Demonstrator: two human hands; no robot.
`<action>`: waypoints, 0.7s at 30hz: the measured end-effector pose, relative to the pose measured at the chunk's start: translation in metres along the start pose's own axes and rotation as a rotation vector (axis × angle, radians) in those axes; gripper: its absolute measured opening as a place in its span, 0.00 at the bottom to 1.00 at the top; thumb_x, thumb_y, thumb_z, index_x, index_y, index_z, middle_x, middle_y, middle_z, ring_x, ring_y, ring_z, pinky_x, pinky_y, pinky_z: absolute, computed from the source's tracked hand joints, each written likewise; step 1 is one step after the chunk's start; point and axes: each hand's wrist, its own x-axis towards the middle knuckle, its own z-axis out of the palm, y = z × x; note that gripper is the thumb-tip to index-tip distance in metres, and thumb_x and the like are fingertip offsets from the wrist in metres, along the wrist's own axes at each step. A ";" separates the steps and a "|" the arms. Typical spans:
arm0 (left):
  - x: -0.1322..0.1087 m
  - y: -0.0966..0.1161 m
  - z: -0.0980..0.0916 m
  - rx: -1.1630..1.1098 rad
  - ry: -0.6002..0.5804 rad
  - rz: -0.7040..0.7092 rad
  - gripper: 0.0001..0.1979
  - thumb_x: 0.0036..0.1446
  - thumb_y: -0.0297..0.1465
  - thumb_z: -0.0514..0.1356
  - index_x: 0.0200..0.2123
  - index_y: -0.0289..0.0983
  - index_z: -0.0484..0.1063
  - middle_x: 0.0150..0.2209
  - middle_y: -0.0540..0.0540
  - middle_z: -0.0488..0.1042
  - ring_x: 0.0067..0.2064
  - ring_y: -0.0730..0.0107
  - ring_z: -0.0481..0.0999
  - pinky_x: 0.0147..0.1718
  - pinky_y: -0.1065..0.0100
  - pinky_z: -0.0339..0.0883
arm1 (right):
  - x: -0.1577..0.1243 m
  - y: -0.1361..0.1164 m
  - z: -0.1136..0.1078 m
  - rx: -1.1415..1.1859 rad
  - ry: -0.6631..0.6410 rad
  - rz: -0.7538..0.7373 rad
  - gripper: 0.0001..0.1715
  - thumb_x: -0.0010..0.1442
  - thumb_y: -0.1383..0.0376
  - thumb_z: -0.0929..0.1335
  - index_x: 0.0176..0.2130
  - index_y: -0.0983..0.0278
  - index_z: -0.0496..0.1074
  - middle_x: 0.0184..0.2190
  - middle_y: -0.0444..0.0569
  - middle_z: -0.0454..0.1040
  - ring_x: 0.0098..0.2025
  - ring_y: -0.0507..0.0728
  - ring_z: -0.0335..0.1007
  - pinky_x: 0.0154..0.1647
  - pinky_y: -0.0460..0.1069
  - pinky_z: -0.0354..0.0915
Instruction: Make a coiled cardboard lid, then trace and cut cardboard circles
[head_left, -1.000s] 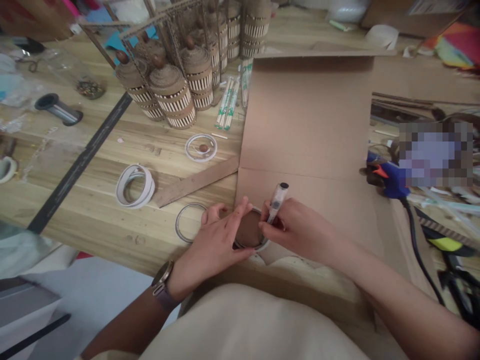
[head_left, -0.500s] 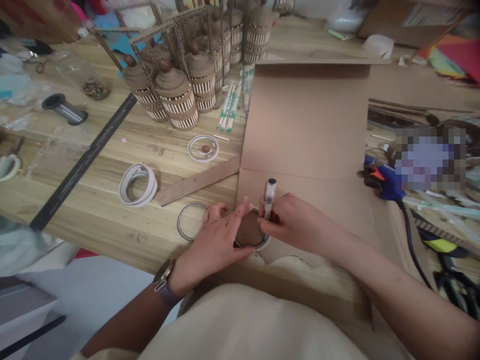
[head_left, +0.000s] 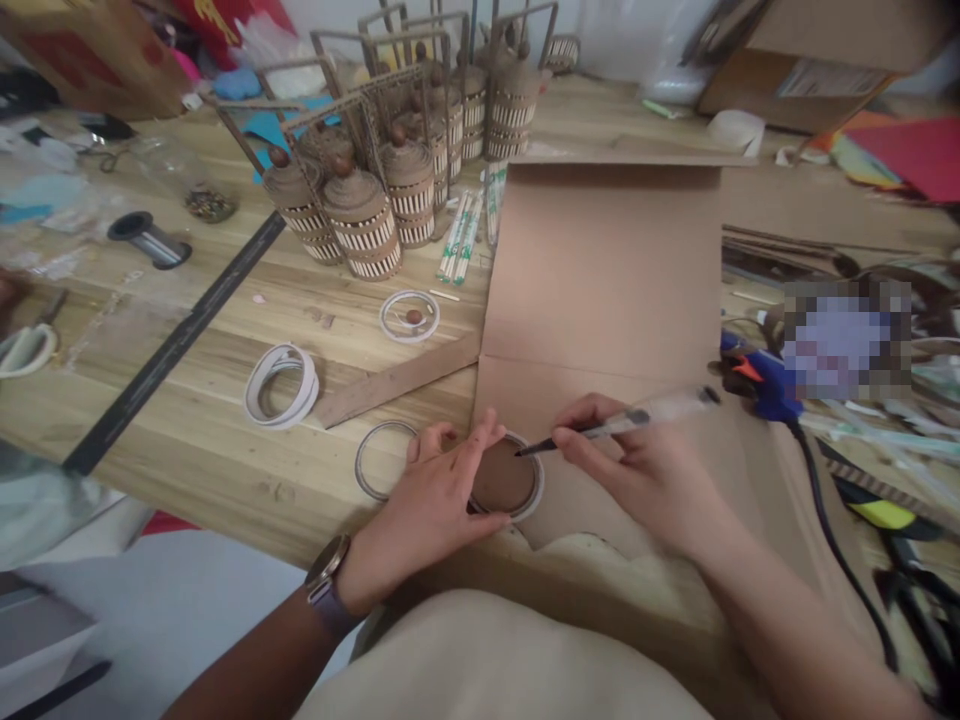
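Observation:
A black-tipped marker (head_left: 621, 420) is held in my right hand (head_left: 637, 470), tilted low, its tip over the brown cardboard inside a white tape ring (head_left: 537, 492). I cannot tell whether the tip touches. My left hand (head_left: 435, 500) rests at the left of that ring, thumb and fingers holding it against the cardboard sheet (head_left: 600, 280). Part of the ring is hidden under the left fingers. Just left of this hand lies a thinner ring (head_left: 360, 462). The sheet's near edge has curved cuts close to the ring.
White tape rolls (head_left: 255, 395) and a cardboard strip (head_left: 405, 380) lie to the left. Several cardboard lantern-like models (head_left: 367, 235) stand behind. A blue glue gun (head_left: 765, 385) with a black cord is at right. A black strip (head_left: 180, 340) and scissors (head_left: 30, 348) lie far left.
My right hand has moved right, and the marker has gone from upright at the ring's edge to a low tilt with its tip inside. The left hand still holds the ring.

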 end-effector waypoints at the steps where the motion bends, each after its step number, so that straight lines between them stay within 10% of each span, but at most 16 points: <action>1: 0.000 -0.001 0.001 -0.005 0.001 0.002 0.61 0.50 0.39 0.72 0.72 0.44 0.30 0.66 0.45 0.66 0.59 0.40 0.61 0.57 0.45 0.53 | -0.005 0.005 0.003 0.039 0.036 0.021 0.11 0.61 0.58 0.66 0.31 0.60 0.74 0.26 0.45 0.76 0.29 0.54 0.72 0.30 0.48 0.66; 7: 0.000 -0.005 0.005 -0.005 0.036 0.023 0.63 0.50 0.39 0.72 0.71 0.45 0.25 0.64 0.43 0.68 0.60 0.43 0.61 0.58 0.46 0.52 | -0.029 0.018 0.032 0.278 0.069 0.149 0.09 0.59 0.59 0.68 0.35 0.60 0.77 0.30 0.47 0.80 0.30 0.56 0.76 0.28 0.48 0.70; 21: 0.001 -0.003 0.004 -0.013 0.037 0.006 0.63 0.49 0.36 0.73 0.71 0.46 0.26 0.64 0.43 0.68 0.58 0.45 0.62 0.58 0.45 0.52 | -0.026 0.023 0.050 0.139 0.109 -0.088 0.08 0.59 0.66 0.67 0.35 0.58 0.78 0.29 0.45 0.81 0.33 0.57 0.77 0.36 0.51 0.70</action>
